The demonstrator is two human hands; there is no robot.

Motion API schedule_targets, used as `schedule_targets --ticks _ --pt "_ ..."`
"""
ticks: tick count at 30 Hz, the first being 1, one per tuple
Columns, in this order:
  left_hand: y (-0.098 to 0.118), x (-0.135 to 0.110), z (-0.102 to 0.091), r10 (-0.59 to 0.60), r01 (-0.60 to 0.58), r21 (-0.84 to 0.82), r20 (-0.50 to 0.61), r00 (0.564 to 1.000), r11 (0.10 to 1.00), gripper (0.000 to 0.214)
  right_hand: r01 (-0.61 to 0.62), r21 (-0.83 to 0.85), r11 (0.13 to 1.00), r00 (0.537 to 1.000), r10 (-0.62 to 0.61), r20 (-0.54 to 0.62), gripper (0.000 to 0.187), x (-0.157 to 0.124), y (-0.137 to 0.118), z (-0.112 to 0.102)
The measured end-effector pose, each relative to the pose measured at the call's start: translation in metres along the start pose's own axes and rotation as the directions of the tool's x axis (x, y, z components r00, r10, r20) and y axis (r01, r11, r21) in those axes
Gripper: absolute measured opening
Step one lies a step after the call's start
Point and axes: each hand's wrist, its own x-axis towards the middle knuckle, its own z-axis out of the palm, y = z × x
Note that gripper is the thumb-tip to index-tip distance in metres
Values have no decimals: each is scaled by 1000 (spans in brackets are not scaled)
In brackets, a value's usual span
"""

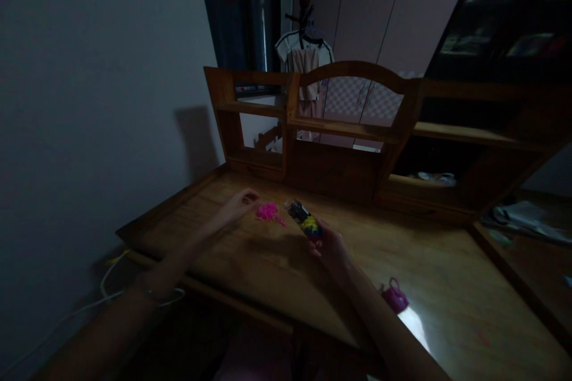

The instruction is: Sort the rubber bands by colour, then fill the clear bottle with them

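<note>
My right hand is wrapped round a clear tube-shaped container with black, yellow and blue contents in bands. It is held tilted above the desk, its far end towards a small heap of bright pink bits. The kind of bits is too small to tell. Just left of the heap is my left hand, fingers curled together at the tips. Whatever those fingertips may pinch cannot be made out in the dim light.
The wooden desk has a shelf unit along its back. A lit lamp with a purple cap lies near my right forearm. A white cable hangs by the left edge. Papers lie at far right.
</note>
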Motion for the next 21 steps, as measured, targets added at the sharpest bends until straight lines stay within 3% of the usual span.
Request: schedule_targets --ticks 2,4,8,12,16,19,21 --pt "-20 8 17 -60 61 199 -11 998 978 64 41 8 999 999 -41 -30 31 3 -2 -3" --pt "-34 13 31 -69 62 272 18 997 960 83 57 15 998 995 -56 -77 37 6 -4 -6" --pt "-43 22 37 -92 59 376 69 993 925 93 63 -71 995 981 -74 -180 40 9 -5 -13" --pt "-37 22 43 -78 52 406 47 996 912 104 17 -128 992 969 -48 -242 36 13 -4 -22" --pt "-17 14 69 14 20 482 -68 998 876 98 4 -108 994 970 -30 -241 35 17 -3 -25" --pt "-3 12 85 38 -7 511 -50 998 860 92 22 -122 992 975 -48 -218 33 19 -2 -25" --pt "0 14 85 13 1 509 -25 1000 861 84 50 -134 990 976 -77 -202 32 19 -1 -26"
